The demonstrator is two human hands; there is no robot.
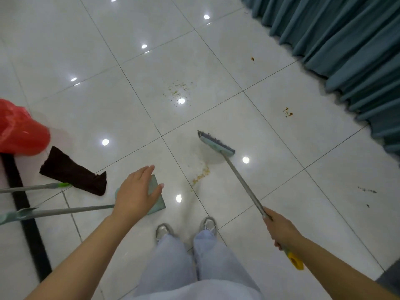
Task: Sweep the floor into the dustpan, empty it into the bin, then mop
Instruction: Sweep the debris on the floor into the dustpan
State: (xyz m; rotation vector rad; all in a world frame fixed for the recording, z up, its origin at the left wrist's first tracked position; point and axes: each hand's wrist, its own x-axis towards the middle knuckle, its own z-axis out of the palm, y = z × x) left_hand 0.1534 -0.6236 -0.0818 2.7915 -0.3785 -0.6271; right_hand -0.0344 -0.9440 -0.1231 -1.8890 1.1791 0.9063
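My right hand (279,229) grips the grey handle of a broom whose teal head (215,144) rests on the white tile floor ahead of me. My left hand (138,191) hovers with fingers spread, holding nothing, above the teal dustpan (159,203), which lies flat on the floor with its long handle pointing left. Yellow crumbs (201,176) trail between broom and dustpan. More crumbs (178,90) are scattered farther ahead. A mop with a dark brown cloth head (71,171) lies on the floor to the left. The red bin (20,128) stands at the left edge.
Teal curtains (346,46) hang along the right side. Small brown spots (287,112) and dark bits (366,189) lie near them. A black strip (26,213) runs across the floor on the left. My two shoes (186,228) stand just behind the dustpan.
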